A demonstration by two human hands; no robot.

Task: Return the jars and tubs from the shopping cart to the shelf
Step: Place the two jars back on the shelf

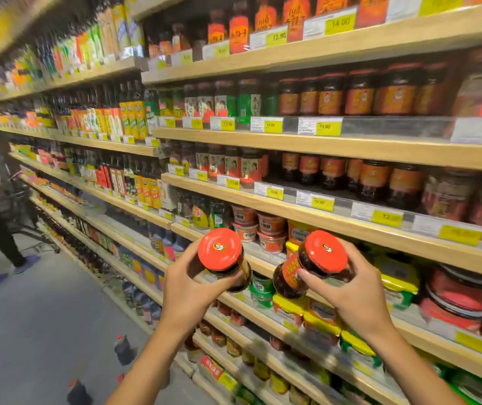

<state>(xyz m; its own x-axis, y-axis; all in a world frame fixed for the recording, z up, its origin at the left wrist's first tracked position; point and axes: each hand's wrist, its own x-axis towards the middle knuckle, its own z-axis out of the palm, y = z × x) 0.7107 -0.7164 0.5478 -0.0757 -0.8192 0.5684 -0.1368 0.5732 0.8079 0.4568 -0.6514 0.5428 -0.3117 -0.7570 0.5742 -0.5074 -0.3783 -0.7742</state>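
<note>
Shelf w/ dark jars [374, 182] had a gap behind the tag rail [274, 182] — room to reach in. Stacked tubs [258, 226] below blocked the next shelf.

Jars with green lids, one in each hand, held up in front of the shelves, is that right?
Not quite: the lids are red, not green. The head view shows the left hand holding one jar and the right hand the other jar, in front of the shelves.
</note>
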